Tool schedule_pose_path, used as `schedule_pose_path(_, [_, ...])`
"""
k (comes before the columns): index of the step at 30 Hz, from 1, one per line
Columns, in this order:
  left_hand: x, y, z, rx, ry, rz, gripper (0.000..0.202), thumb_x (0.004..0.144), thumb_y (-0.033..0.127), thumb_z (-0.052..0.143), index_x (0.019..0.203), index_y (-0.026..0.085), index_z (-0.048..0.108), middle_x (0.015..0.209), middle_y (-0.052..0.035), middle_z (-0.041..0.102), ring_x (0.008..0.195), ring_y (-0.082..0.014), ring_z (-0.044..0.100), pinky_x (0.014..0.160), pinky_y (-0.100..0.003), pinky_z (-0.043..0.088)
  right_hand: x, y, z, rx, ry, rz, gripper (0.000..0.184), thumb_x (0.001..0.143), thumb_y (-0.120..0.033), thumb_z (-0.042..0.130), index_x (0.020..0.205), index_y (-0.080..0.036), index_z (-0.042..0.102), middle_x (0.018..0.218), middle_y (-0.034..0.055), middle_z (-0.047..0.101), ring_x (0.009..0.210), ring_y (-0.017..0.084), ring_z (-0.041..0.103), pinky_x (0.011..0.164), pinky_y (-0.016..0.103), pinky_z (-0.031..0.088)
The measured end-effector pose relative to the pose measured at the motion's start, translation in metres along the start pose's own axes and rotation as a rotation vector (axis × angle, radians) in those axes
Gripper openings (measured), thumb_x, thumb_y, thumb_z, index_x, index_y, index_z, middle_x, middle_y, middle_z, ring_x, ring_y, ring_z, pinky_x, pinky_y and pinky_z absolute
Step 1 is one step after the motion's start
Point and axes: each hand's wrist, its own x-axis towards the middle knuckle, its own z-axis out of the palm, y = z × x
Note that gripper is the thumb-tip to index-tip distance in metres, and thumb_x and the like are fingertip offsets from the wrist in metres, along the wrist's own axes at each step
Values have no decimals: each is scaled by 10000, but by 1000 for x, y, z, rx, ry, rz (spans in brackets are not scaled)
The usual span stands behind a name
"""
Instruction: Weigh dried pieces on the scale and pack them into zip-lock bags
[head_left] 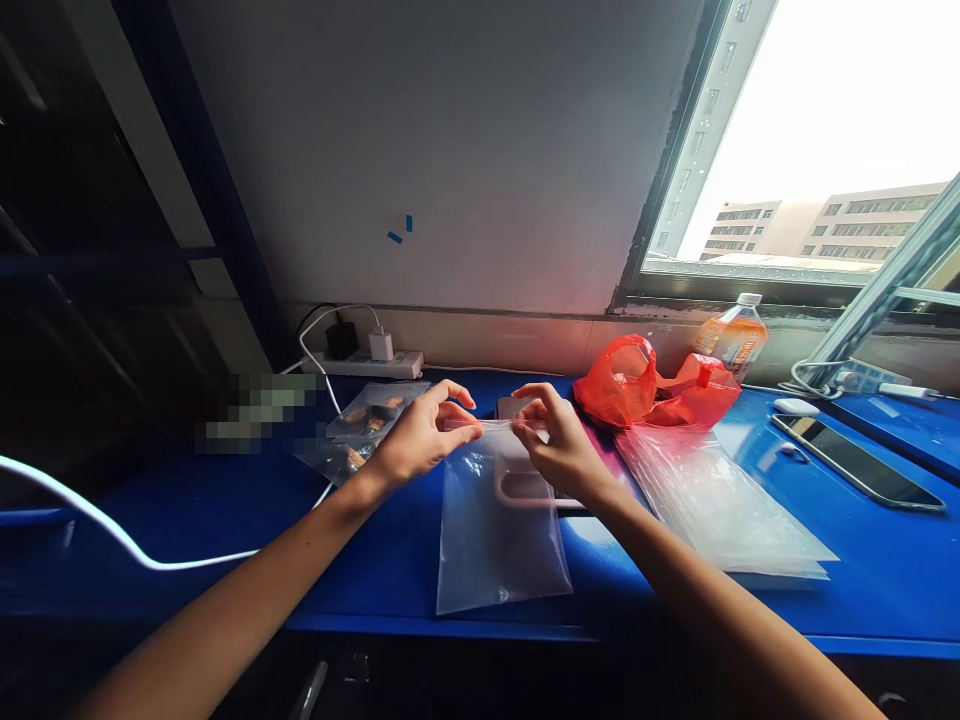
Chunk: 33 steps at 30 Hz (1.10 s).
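Note:
A clear plastic bag (pixel 499 560) hangs flat over the front part of the blue table, its top edge stretched between my two hands. My left hand (pixel 424 432) pinches the top left corner between thumb and fingers. At the top right corner, my right hand (pixel 553 437) pinches the same edge. Through the bag shows a pale-rimmed object lying on the table behind it; its kind is unclear. Just left of my left hand lie clear bags with small brownish pieces (pixel 367 415) inside. A stack of flat clear plastic bags (pixel 727 510) lies right of my right hand.
A red plastic bag (pixel 652 385) sits behind the stack, beside an orange drink bottle (pixel 739 335). At the right lie a phone (pixel 859 462) and an earbud (pixel 793 452). A power strip (pixel 401 364) stands against the wall, and a white cable (pixel 150 555) crosses the left side.

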Motion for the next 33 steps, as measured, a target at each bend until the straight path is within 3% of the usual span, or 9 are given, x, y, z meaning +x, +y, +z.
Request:
schedule_pose_path(5, [1,-2,-4,68,-19,23,269,697,326,677,866,190,518,754,-6,647,745,-168,621,682,-286,471,0,-2,-1,-52,-14,-18,306,740,-114,482,1032,-204,492,759,-17,546,738,138,551,725,291,443])
schedule_pose_path(11, [-7,0,6,309,-57,128,208,765,307,584,937,209,522,776,-10,663,770,-182,611,641,-274,435,-1,-3,-2,-109,-108,-103,378,717,-75,492,1073,-202,496,825,5,600,796,141,582,769,296,453])
schedule_pose_path(16, [-10,4,12,301,-78,155,208,788,312,574,966,218,519,782,1,659,760,-172,613,651,-272,440,-3,-6,2,-100,-161,-118,396,710,-67,489,1079,-211,479,767,-19,588,704,123,554,693,265,436])
schedule_pose_path(24, [-12,1,19,371,-12,203,121,796,251,547,877,213,466,769,5,623,750,-163,609,712,-286,465,-7,-5,11,-161,-121,-108,351,727,-90,455,1058,-209,443,792,10,572,765,160,549,737,310,441])
schedule_pose_path(29, [-17,0,26,398,30,242,101,823,247,502,828,217,406,764,6,582,699,-150,593,719,-302,488,-10,-6,15,-320,-63,-180,415,732,-98,476,1130,-210,434,866,28,640,902,213,573,877,413,366])
schedule_pose_path(33, [-18,1,28,340,40,222,157,805,260,545,837,223,395,787,4,620,732,-159,628,732,-301,504,-11,-6,18,-338,-63,-176,415,747,-84,448,1142,-210,422,863,27,657,875,207,590,873,410,338])
